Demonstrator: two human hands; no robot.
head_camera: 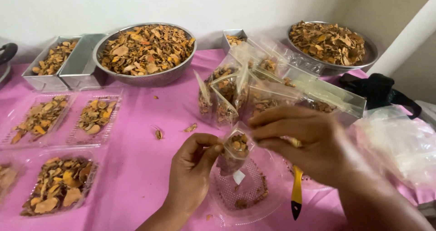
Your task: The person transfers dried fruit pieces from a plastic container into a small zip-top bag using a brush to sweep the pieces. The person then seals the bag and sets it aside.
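Observation:
My left hand [193, 167] pinches the left rim of a small clear pouch [234, 154] partly filled with dried orange-brown slices. My right hand [309, 142] pinches the pouch's right rim, and a yellow-handled tool [296, 190] sticks down from under that hand. Under the pouch sits a clear plastic bowl [247, 192] with a few crumbs. Behind my hands stand several filled clear pouches [247, 92], leaning together on the pink tablecloth [141, 167].
Two round metal bowls [147, 49] [334, 42] heaped with dried slices stand at the back. Metal tins [59, 63] sit at the back left. Clear trays of slices [61, 185] [95, 117] lie at the left. A black bag [377, 90] and loose plastic bags [399, 144] are at the right.

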